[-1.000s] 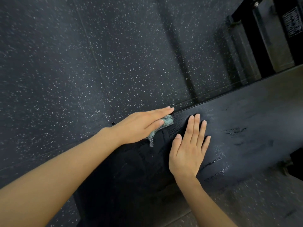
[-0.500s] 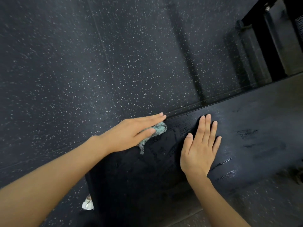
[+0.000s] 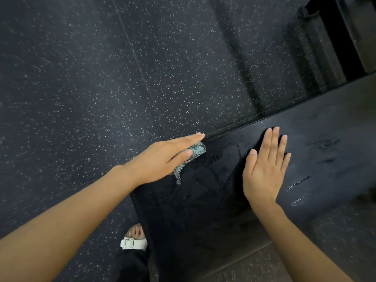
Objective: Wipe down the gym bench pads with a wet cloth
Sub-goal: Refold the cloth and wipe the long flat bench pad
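Note:
A long black bench pad point(image 3: 317, 143) runs from the lower middle up to the right edge, with wet streaks on its surface. My left hand point(image 3: 162, 157) lies flat with straight fingers on a small teal mesh cloth point(image 3: 192, 154), pressing it onto the pad's far edge near the pad's end. Only the cloth's front edge and a hanging corner show under the hand. My right hand point(image 3: 264, 169) rests flat on the pad with fingers straight, a short way to the right of the cloth and apart from it.
Dark speckled rubber floor point(image 3: 101, 78) surrounds the bench. A foot in a white sandal point(image 3: 134, 239) stands by the pad's near-left end. Black gym equipment point(image 3: 341, 37) stands at the top right, behind the pad's far end.
The view has swung, bringing the pad's left end and the sandalled foot into sight. My left hand with the cloth has slid along the far edge towards that end. My right hand stays flat.

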Demonstrator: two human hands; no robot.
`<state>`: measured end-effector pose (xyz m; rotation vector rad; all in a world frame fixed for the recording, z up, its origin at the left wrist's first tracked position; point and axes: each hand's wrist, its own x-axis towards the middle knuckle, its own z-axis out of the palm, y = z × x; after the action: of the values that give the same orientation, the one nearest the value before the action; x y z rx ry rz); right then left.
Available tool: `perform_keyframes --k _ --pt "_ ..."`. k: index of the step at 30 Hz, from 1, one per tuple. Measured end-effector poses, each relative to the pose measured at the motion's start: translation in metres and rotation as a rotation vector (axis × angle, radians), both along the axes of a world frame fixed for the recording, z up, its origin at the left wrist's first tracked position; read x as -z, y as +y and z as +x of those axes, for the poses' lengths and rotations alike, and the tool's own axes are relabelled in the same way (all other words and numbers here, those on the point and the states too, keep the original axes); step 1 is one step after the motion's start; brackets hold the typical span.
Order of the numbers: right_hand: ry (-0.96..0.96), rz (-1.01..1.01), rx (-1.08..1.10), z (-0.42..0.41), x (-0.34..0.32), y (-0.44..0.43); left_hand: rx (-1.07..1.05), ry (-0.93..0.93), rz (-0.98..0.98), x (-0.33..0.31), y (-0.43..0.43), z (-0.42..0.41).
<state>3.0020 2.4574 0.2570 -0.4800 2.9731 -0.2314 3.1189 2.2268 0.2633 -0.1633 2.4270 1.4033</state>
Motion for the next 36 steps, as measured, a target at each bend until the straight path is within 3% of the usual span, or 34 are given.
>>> perform_keyframes --k 9,20,36 --pt "-0.084 -0.012 -0.414 0.109 -0.012 -0.026 -0.014 0.050 0.003 0.004 0.004 -0.010" --pt "-0.099 0.024 -0.409 0.107 -0.013 -0.027 -0.005 0.045 0.052 0.008 0.012 -0.039" --pt "-0.087 0.032 -0.392 0.108 -0.013 -0.029 -0.072 -0.015 0.070 0.000 -0.030 0.069"
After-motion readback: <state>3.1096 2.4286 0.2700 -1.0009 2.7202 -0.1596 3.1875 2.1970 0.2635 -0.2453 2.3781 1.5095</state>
